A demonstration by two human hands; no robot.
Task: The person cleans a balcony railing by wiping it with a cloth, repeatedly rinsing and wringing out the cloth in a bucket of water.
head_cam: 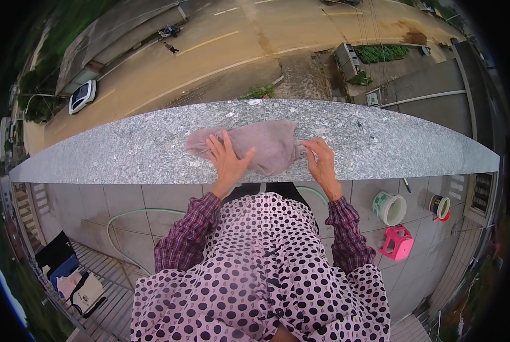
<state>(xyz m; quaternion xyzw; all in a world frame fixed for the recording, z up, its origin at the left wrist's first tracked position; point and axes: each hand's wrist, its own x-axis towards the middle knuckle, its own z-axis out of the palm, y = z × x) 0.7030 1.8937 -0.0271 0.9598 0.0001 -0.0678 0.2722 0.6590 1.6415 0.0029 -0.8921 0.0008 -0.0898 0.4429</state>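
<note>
A damp-looking mauve cloth [268, 143] lies spread and wrinkled on a speckled grey granite ledge [152, 149]. My left hand [228, 159] rests on the cloth's left part, fingers apart and palm down. At the cloth's right edge is my right hand [322, 161], its thumb and index finger bent close to a corner. Whether those fingertips grip the corner cannot be made out. Both forearms wear plaid sleeves, and a polka-dot garment [263, 256] covers my front.
Beyond the ledge's far edge is a drop to a road [220, 55]. Behind the near edge, a green hose [126, 213] crosses the tiled floor. A white bucket [395, 210], a pink stool [399, 243] and a smaller bucket [443, 207] stand right; a slatted rack [105, 273] holds fabric items left.
</note>
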